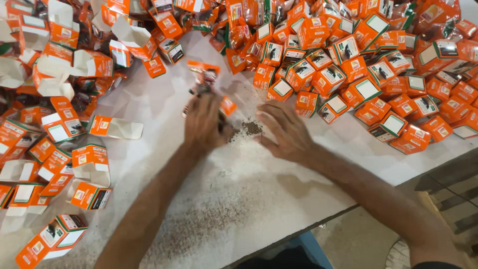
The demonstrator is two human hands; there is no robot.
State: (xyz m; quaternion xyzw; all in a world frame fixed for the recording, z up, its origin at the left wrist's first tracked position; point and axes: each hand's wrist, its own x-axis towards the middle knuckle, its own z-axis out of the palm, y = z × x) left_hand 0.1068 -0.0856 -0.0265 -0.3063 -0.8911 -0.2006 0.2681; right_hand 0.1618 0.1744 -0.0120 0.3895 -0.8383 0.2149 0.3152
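My left hand (204,124) is closed on a small clear packet with an orange top (203,74) that sticks up past my fingers at the table's middle. My right hand (286,132) lies flat with fingers spread on the white table (249,169), beside a little heap of dark loose grains (250,128). A small orange box (228,106) sits between the two hands, close to my left fingers. Dark grains are scattered over the table in front of me.
Heaps of small orange and white cartons ring the work spot: closed ones (358,65) piled at the right and back, opened empty ones (59,69) at the left. The table's front edge (298,229) runs diagonally; a wooden frame (448,194) stands below at right.
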